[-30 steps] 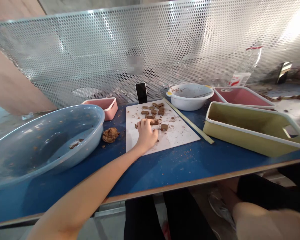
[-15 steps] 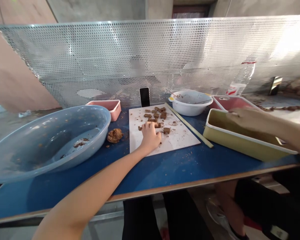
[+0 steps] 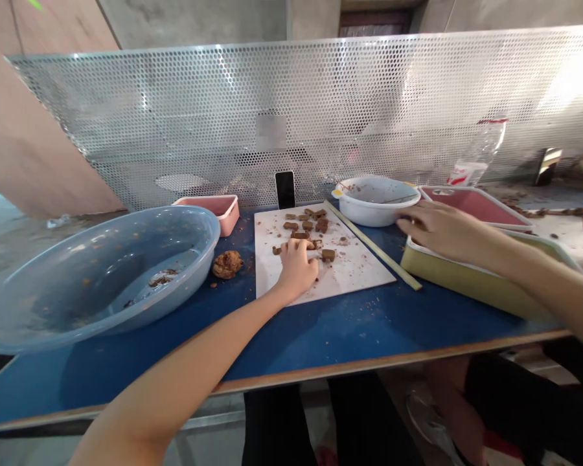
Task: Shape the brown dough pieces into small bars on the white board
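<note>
My left hand [image 3: 297,266] rests on the white board [image 3: 354,279], its fingers curled over a roll of brown clay [image 3: 315,244] that they partly hide. Short cut pieces of clay lie just beyond it, and one stubby clay piece [image 3: 328,255] sits right of my fingers. My right hand [image 3: 430,223] hangs over the left end of the yellow-green box [image 3: 471,278], close to the white basin. Its fingers are bent and blurred; whether they hold anything cannot be made out. A clay lump [image 3: 227,264] lies left of the board.
A large blue tub [image 3: 175,310] stands at left, a pink box [image 3: 229,210] behind it. A pale stick [image 3: 376,246] lies along the board's right edge. Behind are a phone [image 3: 285,191], the white basin [image 3: 369,210], another pink box [image 3: 495,204] and a bottle [image 3: 479,155]. Someone's legs show lower right.
My right hand has come up out of the yellow-green box and moved left towards the white basin. My left hand stays on the clay; the view has shifted slightly.
</note>
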Available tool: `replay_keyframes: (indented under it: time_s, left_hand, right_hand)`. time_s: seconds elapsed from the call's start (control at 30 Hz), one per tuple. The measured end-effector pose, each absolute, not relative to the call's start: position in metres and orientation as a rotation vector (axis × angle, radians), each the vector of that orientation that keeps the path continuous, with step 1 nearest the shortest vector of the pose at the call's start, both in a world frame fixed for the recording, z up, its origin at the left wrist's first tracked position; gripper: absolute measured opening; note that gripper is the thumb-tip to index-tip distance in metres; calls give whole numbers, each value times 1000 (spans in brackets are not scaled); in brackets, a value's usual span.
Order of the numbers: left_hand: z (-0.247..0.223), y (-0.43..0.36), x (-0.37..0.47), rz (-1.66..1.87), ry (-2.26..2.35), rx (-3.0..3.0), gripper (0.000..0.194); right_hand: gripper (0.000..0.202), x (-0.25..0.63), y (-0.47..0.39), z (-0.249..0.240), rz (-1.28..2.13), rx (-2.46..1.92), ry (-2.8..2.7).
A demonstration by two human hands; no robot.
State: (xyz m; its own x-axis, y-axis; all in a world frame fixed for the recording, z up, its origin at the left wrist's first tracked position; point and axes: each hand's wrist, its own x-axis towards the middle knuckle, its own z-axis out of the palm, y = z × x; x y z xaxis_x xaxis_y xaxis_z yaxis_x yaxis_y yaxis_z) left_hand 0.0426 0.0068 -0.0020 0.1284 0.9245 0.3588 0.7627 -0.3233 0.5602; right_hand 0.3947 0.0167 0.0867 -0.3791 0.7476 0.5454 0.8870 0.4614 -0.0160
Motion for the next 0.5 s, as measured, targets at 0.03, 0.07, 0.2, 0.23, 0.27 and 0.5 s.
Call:
replay_keyframes:
  time_s: [0.03,0.07,0.2,0.23,0.27,0.5]
  left_hand:
    - [-1,6,42,969,1665,2165,30]
    - [-1,6,42,962,1669,2166,31]
    - [0,4,42,957,1666,2189,33]
    - [0,4,41,965,1654,2194,34]
    - [0,3,41,974,1641,2198,35]
    - [2,0,42,950,1571,2288,53]
  right_hand:
    - [50,369,14,87,-346,-1276,-2315]
    - [52,345,12,84,-317,-1181,-2378]
    - [44,285,19,50,-274,-894,-2443]
    - [43,280,23,38,-288,-854,-2453]
    - [42,278,27,27,-295,-828,-2451]
    - [38,295,29,0,-256,-764,-2416]
